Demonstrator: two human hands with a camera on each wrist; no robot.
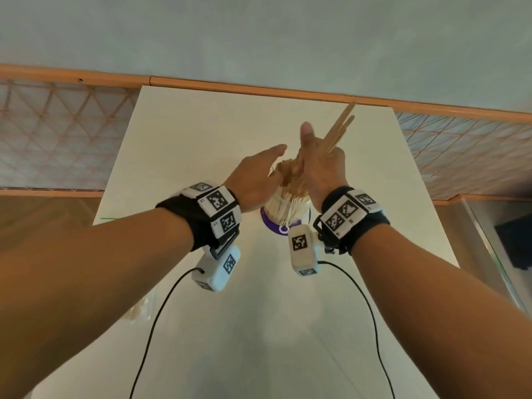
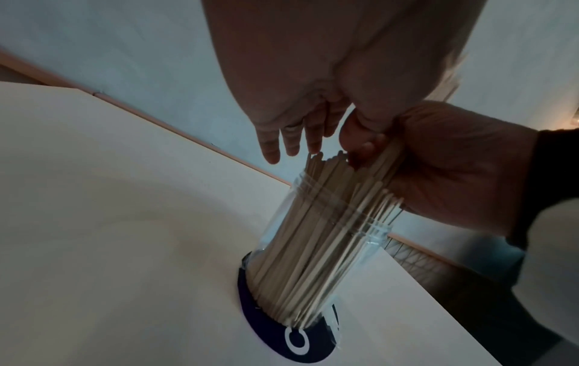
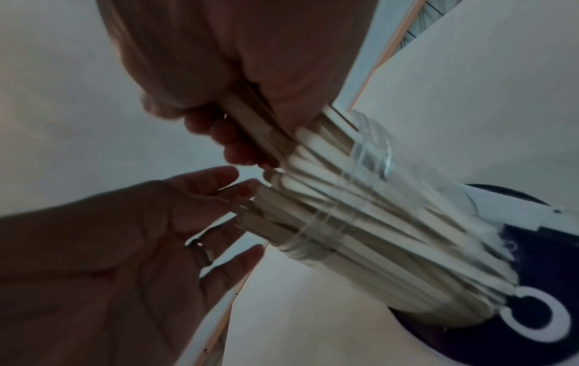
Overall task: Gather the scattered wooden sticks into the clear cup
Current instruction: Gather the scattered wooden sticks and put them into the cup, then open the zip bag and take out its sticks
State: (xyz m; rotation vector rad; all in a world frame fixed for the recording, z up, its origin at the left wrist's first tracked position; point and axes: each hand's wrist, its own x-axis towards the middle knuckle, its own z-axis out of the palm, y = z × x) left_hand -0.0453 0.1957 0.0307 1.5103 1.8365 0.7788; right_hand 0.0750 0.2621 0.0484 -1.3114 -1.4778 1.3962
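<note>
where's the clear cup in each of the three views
Head: clear cup at centre, between the wrists, mostly hidden by the hands.
Left wrist: lower centre, full of sticks.
Right wrist: right of centre, tilted.
Shared landmark: the dark purple disc under the cup.

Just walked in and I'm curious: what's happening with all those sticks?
A person is loading wooden sticks into a clear cup on a white table. The right hand grips a bundle of sticks over the cup, already packed with sticks. The left hand, fingers straight, hovers beside the stick tops.
</note>
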